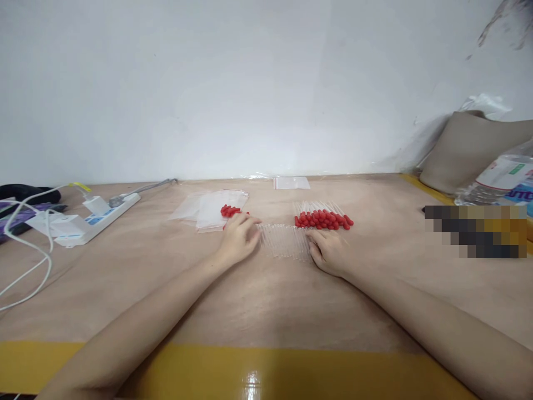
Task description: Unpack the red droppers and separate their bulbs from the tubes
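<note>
A row of thin clear tubes [285,243] lies side by side on the table between my two hands. My left hand [239,239] rests at the row's left end, its fingers stretched out and the thumb apart. At the right end, my right hand [328,253] touches the tubes with its forefinger, thumb held apart below; its other fingers are bent and partly hidden. Just beyond that hand is a pile of red rubber bulbs [322,219] with pale, thin stems pointing away. More red bulbs [230,210] lie behind my left hand, partly covered by it, on clear plastic bags [208,214].
A white power strip [106,219] with plugs and cables [45,272] occupies the left side. One flat plastic bag [291,183] lies by the wall. A brown-grey roll [470,150] and a plastic bottle [495,178] stand at right. Yellow tape [216,369] edges the table.
</note>
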The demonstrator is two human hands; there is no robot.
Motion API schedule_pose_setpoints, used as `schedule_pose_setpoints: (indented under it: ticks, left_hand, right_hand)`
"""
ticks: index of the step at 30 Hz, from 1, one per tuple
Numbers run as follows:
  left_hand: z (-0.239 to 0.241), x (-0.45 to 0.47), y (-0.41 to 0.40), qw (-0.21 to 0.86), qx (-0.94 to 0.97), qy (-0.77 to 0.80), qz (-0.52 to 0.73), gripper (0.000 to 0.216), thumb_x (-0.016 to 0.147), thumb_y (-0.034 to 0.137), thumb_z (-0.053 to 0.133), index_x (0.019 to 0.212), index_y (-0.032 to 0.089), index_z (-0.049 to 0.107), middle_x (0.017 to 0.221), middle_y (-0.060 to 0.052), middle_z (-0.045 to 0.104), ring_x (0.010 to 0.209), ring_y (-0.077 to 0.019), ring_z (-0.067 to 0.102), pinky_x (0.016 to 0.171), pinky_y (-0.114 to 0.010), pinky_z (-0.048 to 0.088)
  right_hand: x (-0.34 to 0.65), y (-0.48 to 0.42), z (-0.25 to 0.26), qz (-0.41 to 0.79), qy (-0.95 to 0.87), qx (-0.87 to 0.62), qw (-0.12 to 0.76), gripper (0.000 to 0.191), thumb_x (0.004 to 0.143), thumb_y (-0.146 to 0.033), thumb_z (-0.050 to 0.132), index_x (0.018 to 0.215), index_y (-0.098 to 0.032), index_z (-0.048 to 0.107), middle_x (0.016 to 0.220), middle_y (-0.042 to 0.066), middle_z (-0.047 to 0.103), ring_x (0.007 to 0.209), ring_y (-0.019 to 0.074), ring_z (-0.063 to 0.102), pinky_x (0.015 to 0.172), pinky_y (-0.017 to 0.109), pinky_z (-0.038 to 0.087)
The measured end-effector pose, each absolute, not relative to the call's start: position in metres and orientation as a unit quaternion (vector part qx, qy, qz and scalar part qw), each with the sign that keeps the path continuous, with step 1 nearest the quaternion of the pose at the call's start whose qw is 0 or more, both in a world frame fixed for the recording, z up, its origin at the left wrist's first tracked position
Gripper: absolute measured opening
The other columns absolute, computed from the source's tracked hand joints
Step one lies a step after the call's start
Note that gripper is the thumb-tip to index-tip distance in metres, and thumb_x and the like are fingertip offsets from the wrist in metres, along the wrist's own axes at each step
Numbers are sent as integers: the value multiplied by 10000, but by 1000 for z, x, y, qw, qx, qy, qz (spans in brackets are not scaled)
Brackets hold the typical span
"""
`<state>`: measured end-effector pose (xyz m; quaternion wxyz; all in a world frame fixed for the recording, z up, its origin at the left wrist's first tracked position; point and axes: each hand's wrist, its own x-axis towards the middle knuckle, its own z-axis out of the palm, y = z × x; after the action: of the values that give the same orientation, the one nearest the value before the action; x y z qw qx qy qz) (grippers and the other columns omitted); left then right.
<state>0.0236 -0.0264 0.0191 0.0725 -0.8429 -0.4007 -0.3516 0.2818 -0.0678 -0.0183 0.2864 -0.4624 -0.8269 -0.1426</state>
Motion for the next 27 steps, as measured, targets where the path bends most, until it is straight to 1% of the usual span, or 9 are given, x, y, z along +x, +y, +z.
schedule_pose_setpoints:
  ticks: [3,6,11,14,17,20,24,27]
  left_hand:
    - [23,65,-23,49,-865,-391,-310,187,779,282,544,923,182,610,876,-54,620,852,-207,550,780,-366,415]
    - [26,100,-12,22,-859,-418,-294,196,782,330,541,907,192,602,854,-42,639,854,-217,561,771,-372,409]
    - [30,132,0,-40,-844,-465,-264,219,768,399,539,751,188,596,800,-33,652,790,-203,583,753,-348,410]
    - [31,138,1,-56,-828,-486,-273,183,758,360,547,706,187,579,764,-19,655,753,-186,590,735,-322,413]
    - [30,139,-1,-60,-814,-503,-285,168,778,316,511,696,180,569,737,-21,653,733,-176,592,716,-309,416]
    - [30,131,-7,-63,-798,-509,-318,141,789,289,495,733,179,562,768,-20,652,753,-166,591,713,-299,417]
    - [27,94,-23,-51,-787,-469,-398,117,786,290,521,754,182,551,745,-5,631,739,-152,579,707,-294,408]
    - [22,54,-37,-16,-809,-421,-410,147,799,309,528,736,177,542,724,-2,618,706,-145,563,737,-317,384]
  right_hand:
    - [280,-69,-17,-143,-828,-466,278,290,762,-153,413,1019,-117,543,830,70,631,739,183,555,691,291,379]
    - [280,-69,-16,-127,-835,-471,255,303,761,-154,401,1030,-112,532,843,77,624,765,188,554,709,296,379]
    - [278,-70,-10,-102,-840,-486,220,296,762,-162,385,1015,-114,530,856,88,604,807,197,540,728,301,376]
    - [276,-72,-7,-96,-841,-487,216,303,763,-159,378,1022,-119,529,863,89,604,820,199,539,734,305,376]
    - [276,-72,-8,-98,-838,-488,224,307,769,-164,382,1034,-124,530,878,86,615,821,204,550,734,312,379]
    - [279,-71,-12,-97,-819,-499,265,286,786,-187,397,1031,-141,537,911,74,631,808,204,565,735,323,385]
    - [284,-67,-13,-47,-760,-526,378,200,821,-226,402,939,-175,556,883,49,637,773,175,573,700,298,405]
    - [286,-64,-12,-31,-712,-526,464,181,841,-247,397,900,-175,551,853,56,615,756,162,559,663,282,418]
